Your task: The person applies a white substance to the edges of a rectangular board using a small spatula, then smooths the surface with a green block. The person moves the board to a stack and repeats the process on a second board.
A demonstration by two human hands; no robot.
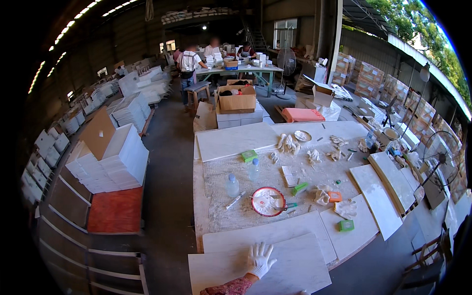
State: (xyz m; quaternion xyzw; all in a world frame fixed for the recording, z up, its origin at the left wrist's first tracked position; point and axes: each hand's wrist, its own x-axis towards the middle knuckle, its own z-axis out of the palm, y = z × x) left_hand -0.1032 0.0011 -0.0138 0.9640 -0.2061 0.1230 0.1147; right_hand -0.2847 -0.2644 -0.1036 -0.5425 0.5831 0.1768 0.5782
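Note:
My left hand [260, 260], in a white glove below a patterned red sleeve, lies flat with fingers spread on a pale grey-veined stone slab [300, 260]. This slab overlaps another pale slab [236, 239] along the near side of the worktable. At the lower picture edge, a small pale sliver [303, 293] may be part of my right hand; its fingers do not show. Beyond the slabs are a red-rimmed bowl [268, 212] of white paste with tools resting in it, two clear bottles [232, 186] and a green block [346, 225].
White gloves [288, 144], an orange block [335, 196] and a small dish [302, 135] lie about the dusty table. More slabs [376, 199] lean at its right, by a fan [441, 158]. Stacked white slabs [109, 160] stand left across an aisle. Several people work at a far table [272, 69].

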